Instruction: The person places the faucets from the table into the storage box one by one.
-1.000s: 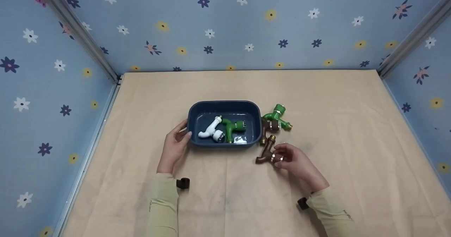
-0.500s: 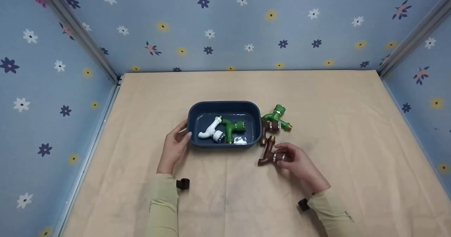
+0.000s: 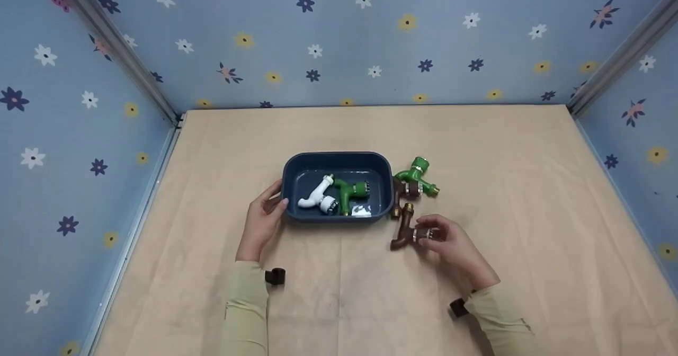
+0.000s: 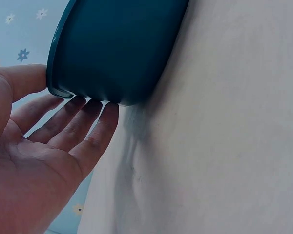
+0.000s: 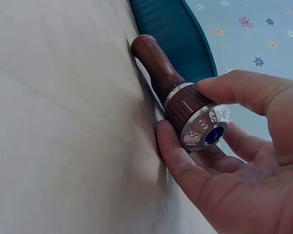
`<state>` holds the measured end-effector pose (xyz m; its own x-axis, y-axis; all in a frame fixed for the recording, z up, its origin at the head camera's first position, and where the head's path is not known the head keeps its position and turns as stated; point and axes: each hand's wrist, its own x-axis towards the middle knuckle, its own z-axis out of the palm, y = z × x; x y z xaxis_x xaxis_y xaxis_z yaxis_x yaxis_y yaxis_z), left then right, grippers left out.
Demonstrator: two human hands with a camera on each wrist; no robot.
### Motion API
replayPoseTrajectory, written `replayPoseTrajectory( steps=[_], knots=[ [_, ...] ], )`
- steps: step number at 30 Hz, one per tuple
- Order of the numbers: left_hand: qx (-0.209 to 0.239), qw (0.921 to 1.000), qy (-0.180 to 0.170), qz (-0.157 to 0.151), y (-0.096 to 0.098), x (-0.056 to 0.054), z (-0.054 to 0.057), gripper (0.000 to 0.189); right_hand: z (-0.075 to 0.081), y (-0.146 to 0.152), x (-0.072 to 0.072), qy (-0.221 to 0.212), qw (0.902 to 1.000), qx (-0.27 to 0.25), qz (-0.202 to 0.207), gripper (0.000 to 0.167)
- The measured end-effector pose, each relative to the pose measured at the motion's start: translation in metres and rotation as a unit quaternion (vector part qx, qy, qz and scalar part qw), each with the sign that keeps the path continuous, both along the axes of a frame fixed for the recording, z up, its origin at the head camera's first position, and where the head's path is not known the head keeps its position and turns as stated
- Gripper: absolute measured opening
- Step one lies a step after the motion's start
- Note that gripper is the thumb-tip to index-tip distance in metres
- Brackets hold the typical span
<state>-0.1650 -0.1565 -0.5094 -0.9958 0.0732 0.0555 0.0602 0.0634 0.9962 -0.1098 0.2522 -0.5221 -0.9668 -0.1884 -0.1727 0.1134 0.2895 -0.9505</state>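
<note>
My left hand holds the left end of a dark blue plastic basin. In the left wrist view its thumb is at the rim and its fingers lie against the outer wall. Inside the basin are a white tap and a green tap. My right hand pinches the ribbed knob of a brown tap between thumb and fingers, low over the cloth. Just beyond it, against the basin's right side, lie a second brown tap and another green tap.
A beige cloth covers the table. Blue flowered panels rise at the back and both sides, with grey metal posts at the corners. The basin stands near the middle of the table.
My right hand has shifted slightly to the right with the brown tap, whose spout end moved away from the basin. The left hand, the basin and the other taps have stayed put.
</note>
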Motion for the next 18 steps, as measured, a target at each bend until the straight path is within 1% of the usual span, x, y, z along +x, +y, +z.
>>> replayPoseTrajectory(
  steps=[5,6,11,14,18],
  knots=[
    [-0.007,1.0,-0.003,0.003,-0.0001,0.0002,0.0001,0.049,0.0004,-0.0009,0.0,-0.013,0.9995,-0.012,-0.025,0.04],
    [-0.008,1.0,-0.004,0.003,0.0,0.0001,0.0003,0.049,-0.0034,0.0003,-0.0008,-0.013,0.9993,-0.013,-0.032,0.038],
    [-0.008,0.9999,-0.006,0.002,0.0001,0.0001,0.001,0.049,-0.0013,0.0016,-0.0003,-0.025,0.9971,-0.021,-0.069,0.031],
    [-0.01,0.9999,-0.004,0.003,-0.0002,0.0001,0.0008,0.049,0.0007,0.0035,0.0005,-0.028,0.9951,-0.021,-0.092,0.03],
    [-0.01,0.9999,-0.006,0.004,-0.0006,0.0003,0.0006,0.049,0.0027,0.0071,0.0018,-0.023,0.9941,-0.022,-0.104,0.032]
  ],
)
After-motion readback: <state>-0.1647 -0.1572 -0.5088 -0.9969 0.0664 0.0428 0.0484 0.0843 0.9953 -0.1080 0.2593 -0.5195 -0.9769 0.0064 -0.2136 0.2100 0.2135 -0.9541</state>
